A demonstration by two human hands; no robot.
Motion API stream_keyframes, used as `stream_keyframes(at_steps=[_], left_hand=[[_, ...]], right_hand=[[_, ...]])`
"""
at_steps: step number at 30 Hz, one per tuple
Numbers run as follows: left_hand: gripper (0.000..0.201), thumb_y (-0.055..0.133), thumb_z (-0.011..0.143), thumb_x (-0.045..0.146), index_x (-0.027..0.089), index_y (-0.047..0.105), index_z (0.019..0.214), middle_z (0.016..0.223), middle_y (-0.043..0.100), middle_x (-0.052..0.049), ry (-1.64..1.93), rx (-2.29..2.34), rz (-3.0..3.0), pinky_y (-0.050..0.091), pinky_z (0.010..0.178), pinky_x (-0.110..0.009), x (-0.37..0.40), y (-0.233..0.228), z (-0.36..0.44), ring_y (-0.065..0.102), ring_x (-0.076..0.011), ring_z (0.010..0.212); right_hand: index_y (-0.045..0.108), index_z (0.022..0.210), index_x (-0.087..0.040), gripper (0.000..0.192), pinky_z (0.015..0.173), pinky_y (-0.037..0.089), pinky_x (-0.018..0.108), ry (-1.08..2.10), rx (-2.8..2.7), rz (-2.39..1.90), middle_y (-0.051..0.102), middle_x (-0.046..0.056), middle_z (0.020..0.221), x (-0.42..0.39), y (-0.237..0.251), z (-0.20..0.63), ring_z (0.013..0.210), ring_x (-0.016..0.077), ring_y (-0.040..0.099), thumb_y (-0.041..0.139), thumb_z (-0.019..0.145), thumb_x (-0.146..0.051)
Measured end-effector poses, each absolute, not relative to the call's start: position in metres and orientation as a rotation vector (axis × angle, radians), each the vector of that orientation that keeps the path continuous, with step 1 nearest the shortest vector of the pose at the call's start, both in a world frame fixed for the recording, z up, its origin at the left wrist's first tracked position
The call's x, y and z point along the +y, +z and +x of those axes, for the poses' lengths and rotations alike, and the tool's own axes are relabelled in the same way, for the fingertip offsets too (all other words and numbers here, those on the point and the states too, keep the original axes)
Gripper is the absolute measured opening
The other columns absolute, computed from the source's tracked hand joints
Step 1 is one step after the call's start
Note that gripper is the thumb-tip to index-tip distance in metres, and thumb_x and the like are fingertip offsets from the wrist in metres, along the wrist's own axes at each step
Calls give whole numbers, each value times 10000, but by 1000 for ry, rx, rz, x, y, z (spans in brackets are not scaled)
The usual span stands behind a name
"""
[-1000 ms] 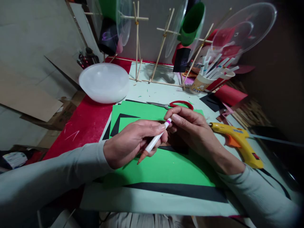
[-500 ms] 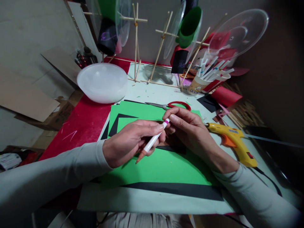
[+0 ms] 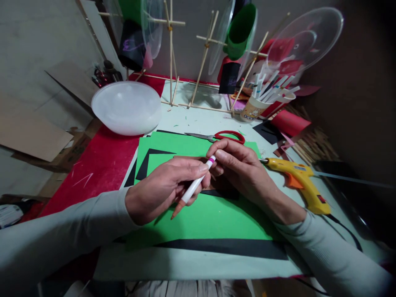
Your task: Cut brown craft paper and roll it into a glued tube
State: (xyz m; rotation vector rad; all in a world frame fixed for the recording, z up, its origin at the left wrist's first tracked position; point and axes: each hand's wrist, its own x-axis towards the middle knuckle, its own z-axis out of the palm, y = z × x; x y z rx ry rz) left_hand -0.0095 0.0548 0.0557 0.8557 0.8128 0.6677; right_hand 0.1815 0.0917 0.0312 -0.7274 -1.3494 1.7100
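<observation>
In the head view, the work table (image 3: 216, 266) had a pale covering, with a red panel (image 3: 93, 169) to the left of the hands. A stack of green sheets (image 3: 198, 225) lay below both hands, with black sheet edges (image 3: 222, 248) showing beneath. The left hand (image 3: 163, 185) pinched a white felt-tip marker (image 3: 193, 189) by its barrel, between thumb and fingers. The bare orange-brown nib pointed down toward the person. The right hand (image 3: 244, 169) had its fingertips drawn in narrowly at the marker's magenta-banded rear end; whether they gripped it could not be told. Scissors (image 3: 229, 135) lay just beyond the right hand. A yellow hot-glue gun (image 3: 301, 177) lay to its right, nozzle toward the hand.

Hazards, as judged: a slackened left pinch could have let the marker slip under a pull at its rear. A downward tilt could have brought the nib onto the green sheets. Shifting the right hand outward could have met the nozzle; whether it was hot could not be seen.
</observation>
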Motion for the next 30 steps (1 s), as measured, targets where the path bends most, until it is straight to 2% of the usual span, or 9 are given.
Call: stream_keyframes(at_steps=[6,11,13,15,19,22,26,30], left_hand=[[292,592,921,316,171,620,670,619,430,22,697,824,842,313,437,-177,52,57,-7,345,-79,505],[270,756,807,418,188,652,713,660,496,15,729,876,757,353,446,-170,52,56,-6,353,-84,537],[310,782,785,451,187,642,702,638,456,30,722,852,743,356,445,-170,52,52,-9,320,-80,532],[323,742,832,459,184,637,699,642,453,30,682,845,722,365,451,-168,50,46,-13,330,-79,537],[259,716,875,440,183,705,837,710,516,15,612,857,693,403,478,-160,50,39,-17,412,-72,565],[253,786,816,428,199,720,900,736,560,-2,746,932,717,454,497,-179,58,50,-10,480,-97,596],[309,891,691,381,212,718,883,765,610,-7,1007,1008,808,557,578,-207,73,85,9,557,-130,666],[179,798,811,303,149,712,840,824,637,-39,1350,937,923,575,652,-188,82,117,28,583,-140,765]], right_hand=[[651,908,-177,157,568,345,219,1720,-1311,-715,556,-32,719,89,31,179,611,93,450,677,935,-330],[656,898,-171,191,576,355,218,1711,-1319,-706,573,-32,719,88,37,178,602,86,470,702,910,-356],[673,883,-166,203,576,361,225,1673,-1311,-707,578,-28,702,91,40,181,596,90,480,719,896,-363],[679,868,-166,205,573,353,223,1585,-1266,-704,574,-28,693,97,44,188,593,88,472,723,892,-365],[647,873,-194,189,577,341,200,1407,-1137,-660,527,-55,690,107,55,201,588,69,430,699,905,-373],[645,882,-184,197,573,364,207,1384,-1114,-647,537,-44,702,105,62,202,578,72,448,688,910,-374],[634,904,-187,180,590,411,232,1345,-1121,-654,585,-23,736,92,68,196,617,101,521,705,893,-353],[622,947,-206,136,645,425,230,1200,-1137,-637,597,-39,731,76,81,200,663,102,531,701,909,-311]])
